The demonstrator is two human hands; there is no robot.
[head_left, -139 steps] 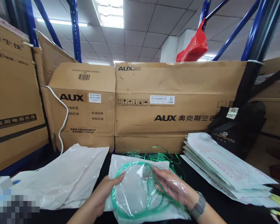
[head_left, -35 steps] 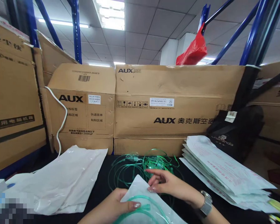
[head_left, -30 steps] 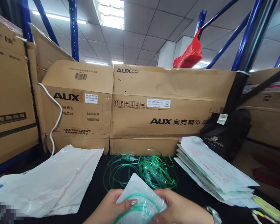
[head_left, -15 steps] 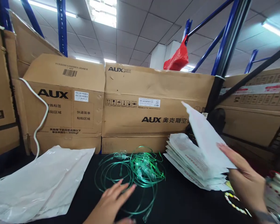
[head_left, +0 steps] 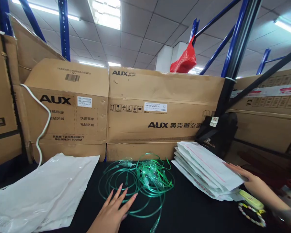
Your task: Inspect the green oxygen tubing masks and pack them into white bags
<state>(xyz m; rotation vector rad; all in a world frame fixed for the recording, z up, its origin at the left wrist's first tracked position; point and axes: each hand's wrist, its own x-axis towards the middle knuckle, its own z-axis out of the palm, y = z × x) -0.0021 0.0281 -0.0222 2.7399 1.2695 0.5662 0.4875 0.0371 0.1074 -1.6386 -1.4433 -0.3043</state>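
A tangle of clear green plastic tubing [head_left: 150,178] with clear fittings lies in loops on the black table. My left hand [head_left: 115,207] is at the near left side of the loops, fingers spread, holding nothing. To the right is a stack of white paper-like packets [head_left: 203,168] with reddish print. My right hand [head_left: 244,178] rests on the right edge of the top packet, its fingers stretched out flat; its thumb is hidden. At the left, large white plastic bags [head_left: 46,191] lie flat in a pile.
AUX cardboard boxes [head_left: 140,126] stand as a wall behind the table. A black bag [head_left: 218,132] sits behind the packets. Near my right wrist are a yellow-green object [head_left: 251,200] and a beaded loop [head_left: 251,216]. A white cable [head_left: 47,121] hangs at the left.
My right hand has lowered the raised white packet onto the stack, and it now lies flat there. My left hand stays by the tubing, its fingers a little more spread.
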